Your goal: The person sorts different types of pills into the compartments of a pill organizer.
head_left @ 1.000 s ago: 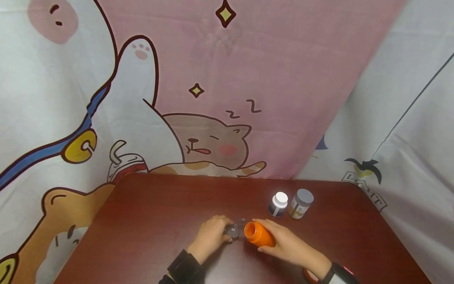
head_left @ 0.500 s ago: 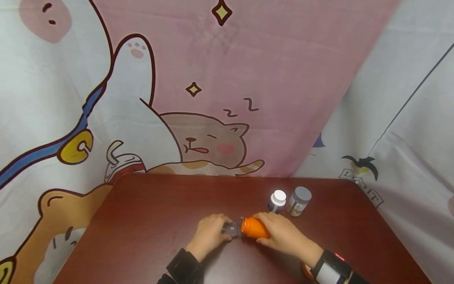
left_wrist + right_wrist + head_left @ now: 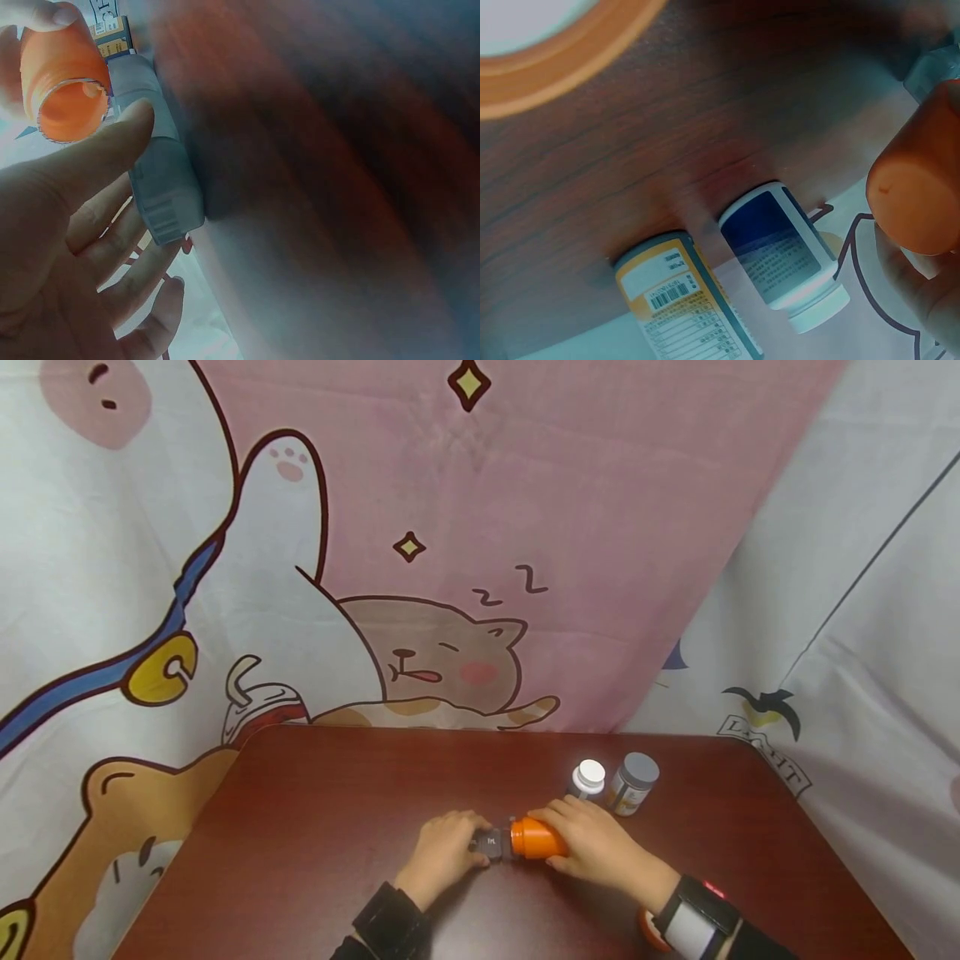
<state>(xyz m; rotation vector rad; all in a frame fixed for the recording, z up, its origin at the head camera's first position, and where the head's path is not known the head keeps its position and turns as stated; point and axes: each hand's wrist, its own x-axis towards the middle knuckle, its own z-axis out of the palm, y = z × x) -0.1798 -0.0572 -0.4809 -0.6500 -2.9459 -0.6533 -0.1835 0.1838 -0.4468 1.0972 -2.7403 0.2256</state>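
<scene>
- Over the past second, the orange bottle [image 3: 538, 839] has been tipped, its mouth swung to 9 o'clock: a pouring pose, apparently.
- The smooth, round bottle is gripped by the right hand [image 3: 592, 842], at the grey box's [image 3: 490, 844] 3 o'clock.
- The angular, translucent box is held by the left hand [image 3: 441, 852].

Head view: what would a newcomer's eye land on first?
Probably the bright orange bottle, uncapped and tilted in the right hand, its mouth towards a grey case that the left hand grips at the table. Next, the huge cartoon cloth behind, with its sleeping animal.
</scene>
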